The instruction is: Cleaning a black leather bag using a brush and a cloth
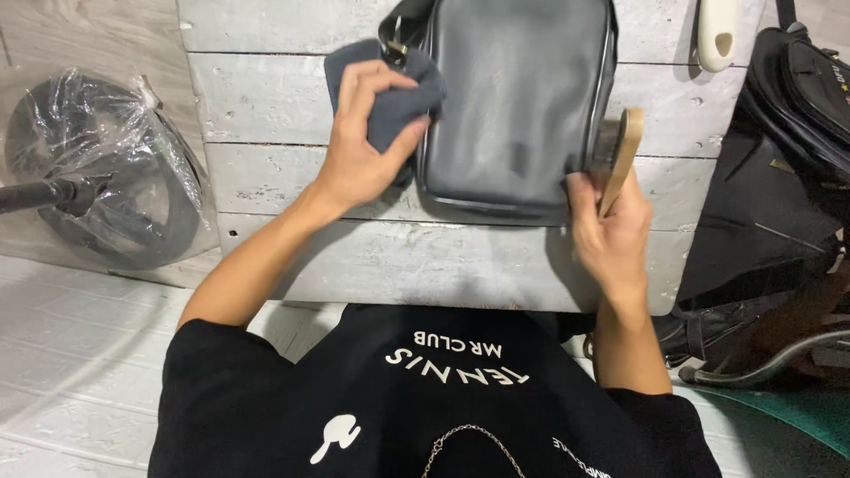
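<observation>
A dark grey leather bag (513,97) lies flat on a whitewashed plank table (292,115). My left hand (363,142) grips a dark blue-grey cloth (390,102) and presses it against the bag's left edge near the strap. My right hand (606,235) holds a brush with a tan wooden back (620,159), its dark bristles turned to the bag's lower right side. The top of the bag runs out of view.
A black round stand base wrapped in clear plastic (106,168) sits on the floor at the left, with a dark pole (44,195) across it. A black backpack (797,97) stands at the right. A white handle-shaped object (717,35) lies at the table's top right.
</observation>
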